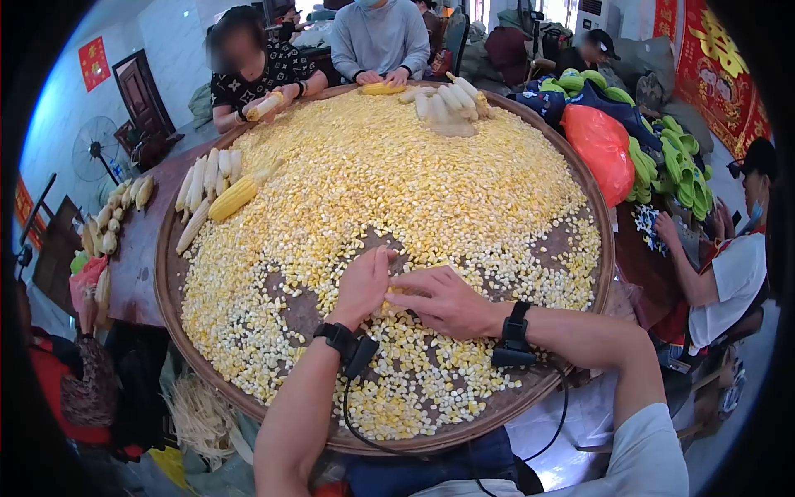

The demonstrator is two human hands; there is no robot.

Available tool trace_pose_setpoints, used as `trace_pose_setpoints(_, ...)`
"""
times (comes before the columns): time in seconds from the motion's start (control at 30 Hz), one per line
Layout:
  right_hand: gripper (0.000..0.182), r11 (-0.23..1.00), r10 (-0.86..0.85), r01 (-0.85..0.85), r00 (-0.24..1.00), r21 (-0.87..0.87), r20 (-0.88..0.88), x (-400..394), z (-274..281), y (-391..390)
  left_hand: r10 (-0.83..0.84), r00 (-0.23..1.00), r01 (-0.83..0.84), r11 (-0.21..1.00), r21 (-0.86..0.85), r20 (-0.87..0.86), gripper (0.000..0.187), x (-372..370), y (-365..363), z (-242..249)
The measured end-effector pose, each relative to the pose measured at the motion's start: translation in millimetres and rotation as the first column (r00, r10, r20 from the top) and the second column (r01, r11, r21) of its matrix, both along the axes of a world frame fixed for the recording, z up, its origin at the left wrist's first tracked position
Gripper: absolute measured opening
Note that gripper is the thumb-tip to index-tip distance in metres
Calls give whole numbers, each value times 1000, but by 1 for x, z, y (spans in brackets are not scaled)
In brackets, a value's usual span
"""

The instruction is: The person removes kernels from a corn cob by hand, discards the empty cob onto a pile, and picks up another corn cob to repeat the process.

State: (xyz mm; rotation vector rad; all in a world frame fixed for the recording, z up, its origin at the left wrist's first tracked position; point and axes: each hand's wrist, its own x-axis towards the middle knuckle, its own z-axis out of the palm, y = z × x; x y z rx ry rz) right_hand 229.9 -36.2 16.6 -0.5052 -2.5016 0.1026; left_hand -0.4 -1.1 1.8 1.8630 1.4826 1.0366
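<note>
While loose corn kernels (397,178) are heaped toward the far side of the round tray (163,286) and thinly scattered nearer, both hands are held close together over the thinner part; the fingers of the left hand (362,286) are partly hidden, those of the right hand (451,300) are loosely bent toward it, and whether anything is gripped cannot be told; the handling of kernels, as the step is judged to be, would be best done low and lightly, so that none are flicked over the rim; open room is offered by bare patches beside the hands; the left edge is crowded by stripped cobs (196,184) and a yellow cob (233,197), the far edge by co-workers' hands (397,76); cables (566,406) at the near rim should be kept from dragging.
</note>
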Motion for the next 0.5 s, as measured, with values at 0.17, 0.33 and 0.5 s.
trace_pose_setpoints(0.17, 66, 994, 94, -95, 995, 59, 27, 2, -1, 4, 1, 1000, -1, 997, -83, 4, 52, 1, 1, 6)
trace_pose_setpoints(0.33, 59, 989, 135, -134, 991, 66, -16, -2, -1, 5, -15, 1000, 16, 997, -71, 13, 50, 0, 4, 1)
trace_pose_setpoints(0.5, 56, 987, 156, -156, 988, 30, -5, 3, -6, 7, -8, 1000, 9, 999, -48, 10, 49, 1, 5, -2)
